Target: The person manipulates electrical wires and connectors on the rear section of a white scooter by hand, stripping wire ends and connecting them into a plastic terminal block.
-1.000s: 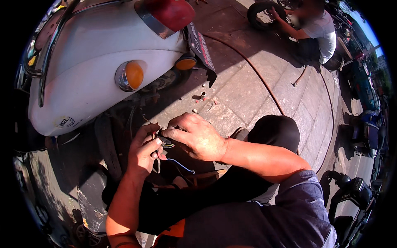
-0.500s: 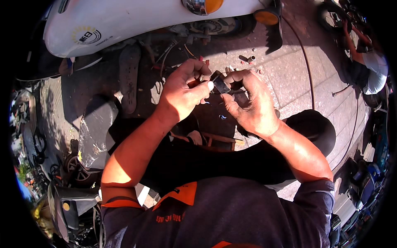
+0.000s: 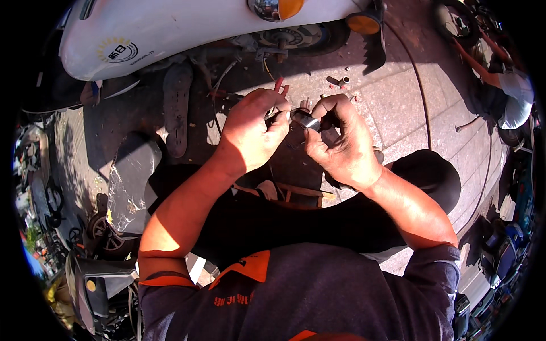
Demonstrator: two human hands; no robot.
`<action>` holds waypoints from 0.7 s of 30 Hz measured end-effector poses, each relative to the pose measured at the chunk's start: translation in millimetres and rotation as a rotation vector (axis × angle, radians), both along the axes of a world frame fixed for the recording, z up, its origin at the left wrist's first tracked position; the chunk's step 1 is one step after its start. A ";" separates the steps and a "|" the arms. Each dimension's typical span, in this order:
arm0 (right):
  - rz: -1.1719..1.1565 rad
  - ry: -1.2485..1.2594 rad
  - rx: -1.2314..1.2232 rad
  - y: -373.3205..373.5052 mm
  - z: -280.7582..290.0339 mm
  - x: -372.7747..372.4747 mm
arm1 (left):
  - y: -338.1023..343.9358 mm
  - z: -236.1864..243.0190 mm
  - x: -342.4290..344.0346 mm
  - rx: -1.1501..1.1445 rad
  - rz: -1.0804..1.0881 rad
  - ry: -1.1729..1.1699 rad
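Between thumb and forefinger, my right hand [image 3: 350, 145] grips a small dark block [image 3: 307, 120] whose upturned face shines silver in the sun. Right at the block's left end is my left hand [image 3: 247, 133], its thumb and fingers pinched together. Something thin may be in that pinch, but the fingers hide most of it. Two red prongs or handles [image 3: 280, 86] stick up just beyond the left fingertips. Both hands are over the paved ground, in front of a white scooter [image 3: 187, 40].
Under the scooter body are a wheel [image 3: 304, 41] and loose wires [image 3: 227, 74]. A short metal tube [image 3: 344, 81] lies on the paving, and a dark hose [image 3: 420, 79] runs past it. A long dark plate [image 3: 178, 108] lies left. Another person [image 3: 512, 96] handles a tyre [image 3: 455, 23] at far right.
The block has turned in my right fingers, from a dark side to a shiny one. My left fingers have drawn closer together; both hands otherwise stay nearly in place.
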State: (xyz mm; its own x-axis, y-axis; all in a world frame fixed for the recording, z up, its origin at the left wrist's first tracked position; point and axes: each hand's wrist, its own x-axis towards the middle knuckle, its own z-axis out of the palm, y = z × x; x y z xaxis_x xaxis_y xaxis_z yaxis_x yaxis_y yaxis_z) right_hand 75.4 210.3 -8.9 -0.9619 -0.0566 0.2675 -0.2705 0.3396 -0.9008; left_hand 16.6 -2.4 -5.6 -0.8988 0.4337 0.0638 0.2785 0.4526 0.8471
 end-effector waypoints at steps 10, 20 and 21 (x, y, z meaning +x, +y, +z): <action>-0.006 -0.274 -0.628 1.7 7.1 -7.0 | 2.2 -0.3 2.5 0.028 -0.137 0.056; 0.155 0.018 0.110 18.5 27.4 3.2 | -2.2 -3.6 3.0 0.370 0.042 -0.709; 0.121 0.101 0.132 16.0 25.2 4.8 | -2.4 -1.6 0.7 0.353 0.027 -0.713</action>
